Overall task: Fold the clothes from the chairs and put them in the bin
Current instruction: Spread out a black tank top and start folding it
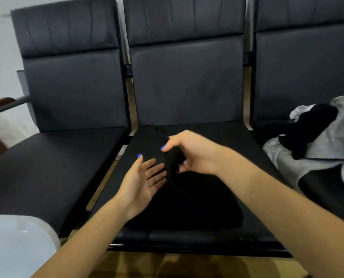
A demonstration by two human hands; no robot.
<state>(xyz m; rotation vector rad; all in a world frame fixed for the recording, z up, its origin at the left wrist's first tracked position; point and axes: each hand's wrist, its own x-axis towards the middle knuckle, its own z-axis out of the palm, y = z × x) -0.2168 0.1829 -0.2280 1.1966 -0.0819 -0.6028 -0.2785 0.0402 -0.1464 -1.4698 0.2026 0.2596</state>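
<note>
While the left hand lies open and palm-up with straight fingers holding nothing, the right hand just beyond it pinches a raised fold of the black garment. Plain, dark and limp, the cloth runs its length from the right hand's fingers down toward the person, pooling below both hands on the middle chair. Farther right of the right hand, a heap of grey, white and black clothes lies on the next seat.

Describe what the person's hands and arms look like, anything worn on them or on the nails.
Both forearms are bare, with no sleeves, watch or bracelets visible. The left hand and right hand wear no gloves, and no rings can be seen. The fingernails that show are painted bright blue, seen on the left thumb and on the right hand's thumb and fingertips.
</note>
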